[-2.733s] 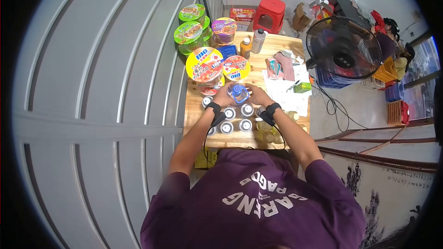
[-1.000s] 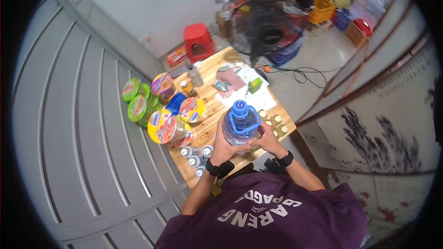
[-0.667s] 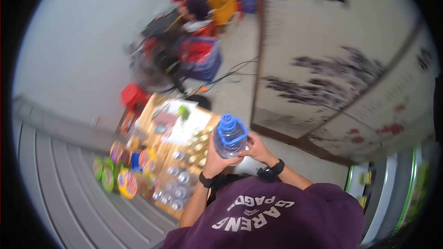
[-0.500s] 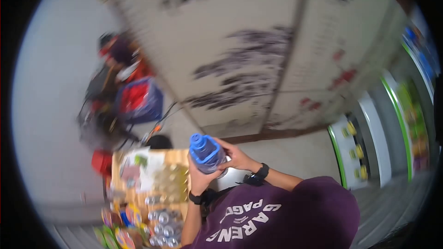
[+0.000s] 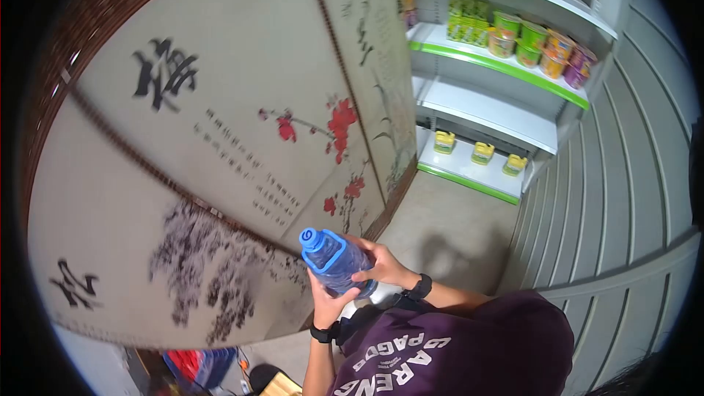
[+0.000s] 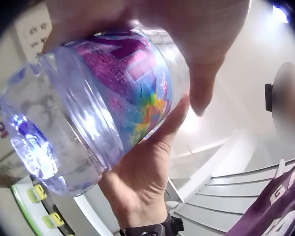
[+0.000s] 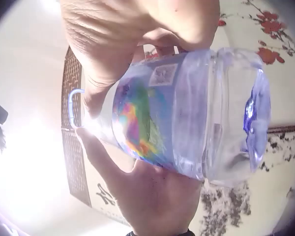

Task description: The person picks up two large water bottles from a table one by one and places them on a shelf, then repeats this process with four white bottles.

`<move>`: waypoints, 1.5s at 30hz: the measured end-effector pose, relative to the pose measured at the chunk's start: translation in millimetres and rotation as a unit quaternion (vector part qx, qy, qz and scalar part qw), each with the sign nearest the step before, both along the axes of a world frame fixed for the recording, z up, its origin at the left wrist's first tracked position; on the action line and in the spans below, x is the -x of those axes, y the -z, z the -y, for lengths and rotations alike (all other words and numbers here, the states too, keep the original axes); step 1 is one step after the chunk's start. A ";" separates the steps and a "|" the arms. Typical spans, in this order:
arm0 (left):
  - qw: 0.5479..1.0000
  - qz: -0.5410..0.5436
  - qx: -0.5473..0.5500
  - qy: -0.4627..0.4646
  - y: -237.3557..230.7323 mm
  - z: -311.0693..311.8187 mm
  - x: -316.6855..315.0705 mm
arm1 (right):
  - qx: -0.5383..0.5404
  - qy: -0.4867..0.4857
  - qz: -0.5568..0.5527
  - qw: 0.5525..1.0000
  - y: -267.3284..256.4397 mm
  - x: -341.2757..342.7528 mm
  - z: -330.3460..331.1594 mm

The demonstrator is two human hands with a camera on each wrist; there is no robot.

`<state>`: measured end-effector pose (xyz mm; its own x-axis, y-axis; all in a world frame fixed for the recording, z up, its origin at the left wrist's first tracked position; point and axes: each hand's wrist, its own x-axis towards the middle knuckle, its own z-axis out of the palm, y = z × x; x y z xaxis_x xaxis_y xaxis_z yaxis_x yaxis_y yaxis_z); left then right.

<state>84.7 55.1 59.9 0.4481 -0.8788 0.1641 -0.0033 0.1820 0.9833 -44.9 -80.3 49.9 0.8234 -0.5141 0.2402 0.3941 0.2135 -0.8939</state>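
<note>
Both hands hold a large clear water bottle (image 5: pixel 334 261) with a blue cap and blue carry handle, in front of the purple shirt in the head view. The left hand (image 5: pixel 327 302) grips it from the near left side, the right hand (image 5: pixel 384 264) from the right. In the left wrist view the bottle (image 6: pixel 113 93) shows a colourful label, with the right hand (image 6: pixel 140 182) curled round its side. The right wrist view shows the bottle's ridged base (image 7: pixel 238 118) at the right and the left hand (image 7: pixel 157 196) below it.
A painted folding screen (image 5: pixel 242 139) stands at the left. Beyond it, white shelves (image 5: pixel 491 114) carry noodle cups (image 5: pixel 532 44) and several yellow jugs (image 5: pixel 482 152). A ribbed grey wall (image 5: pixel 623 176) runs along the right. A blue crate (image 5: pixel 213 367) and a table corner (image 5: pixel 281 385) lie lower left.
The bottle was low over the table among other bottles, then rose in both hands. The view has turned right, from the table to the screen and shelves, with both hands still gripping the bottle.
</note>
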 end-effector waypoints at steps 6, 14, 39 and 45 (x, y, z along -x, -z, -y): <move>0.995 -0.025 0.059 0.073 11.7 105.7 23.4 | 0.032 0.184 0.008 0.982 -20.3 42.6 57.0; 0.963 -0.006 0.096 0.250 -10.4 254.9 31.7 | 0.050 0.353 -0.003 0.934 -40.1 65.7 149.5; 0.911 -0.060 0.306 0.269 -228.9 670.6 87.8 | 0.358 0.494 -0.009 0.793 -227.3 96.8 542.1; 0.929 -0.042 0.320 0.179 -323.4 797.0 108.9 | 0.472 0.499 -0.059 0.725 -303.9 136.0 664.8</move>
<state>-24.2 -741.9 383.3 0.1801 -0.7088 0.6821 0.2430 0.7040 0.6674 -180.9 -745.1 353.8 0.1973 -0.5201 0.8310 -0.1591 -0.8534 -0.4964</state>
